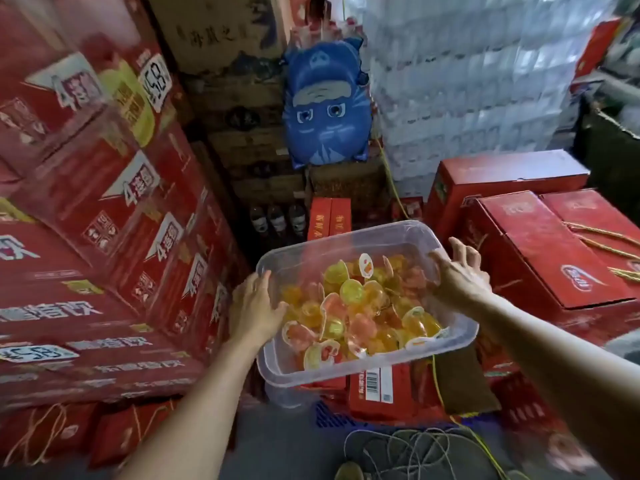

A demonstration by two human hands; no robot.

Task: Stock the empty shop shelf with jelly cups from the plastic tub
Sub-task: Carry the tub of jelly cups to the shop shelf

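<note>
Between stacks of red cartons [104, 220], the plastic tub [346, 237] is held up, tilted, with orange, yellow and pink jelly cups [349, 306] heaped inside. The left grip [254, 306] clasps its left rim, thumb inside. The right grip [457, 275] clasps the right rim, fingers splayed outside. A blue cat-faced balloon [323, 105] hangs behind.
</note>
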